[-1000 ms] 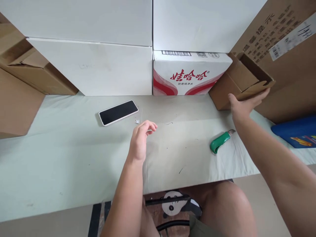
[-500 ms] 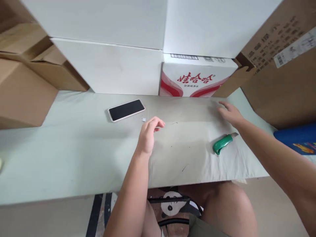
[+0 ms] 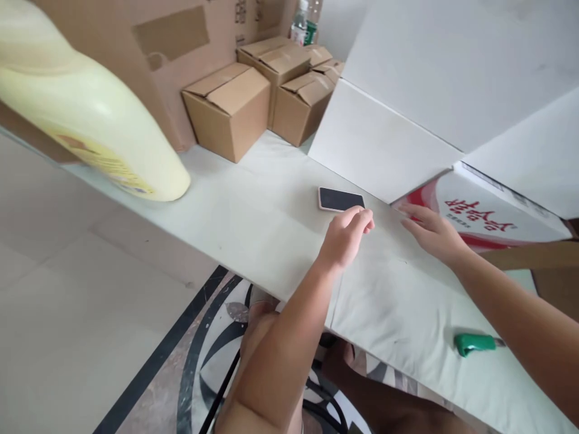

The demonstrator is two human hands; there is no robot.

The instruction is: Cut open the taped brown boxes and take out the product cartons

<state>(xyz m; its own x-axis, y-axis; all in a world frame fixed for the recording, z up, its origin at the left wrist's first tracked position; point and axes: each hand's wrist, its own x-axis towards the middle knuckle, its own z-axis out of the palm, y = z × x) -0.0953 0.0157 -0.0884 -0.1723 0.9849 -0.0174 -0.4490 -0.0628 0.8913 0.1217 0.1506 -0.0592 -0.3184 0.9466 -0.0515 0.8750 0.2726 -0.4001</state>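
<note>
My left hand (image 3: 347, 236) is over the table at the near right corner of a smartphone (image 3: 340, 199) with a dark screen and a pale rim. Its fingers are curled in; whether anything is inside them is hidden. Farther right, my right hand (image 3: 432, 234) is held with fingers stretched and apart, holding nothing, in front of a white and red carton (image 3: 479, 211) with red lettering. A green utility knife (image 3: 474, 344) lies near my right forearm, its blade end partly hidden by the arm.
A large pale yellow bottle (image 3: 113, 126) rises at the left. Several brown cardboard boxes (image 3: 230, 111) stand at the back, with plastic bottles (image 3: 300, 23) behind them. White panels or boxes (image 3: 380, 138) are stacked at the right. The table's front edge (image 3: 203, 253) slopes down to the right.
The view has swung left, bringing the yellow bottle and brown boxes into sight. My right hand has come closer to my left. The small white scrap by the phone is no longer visible.
</note>
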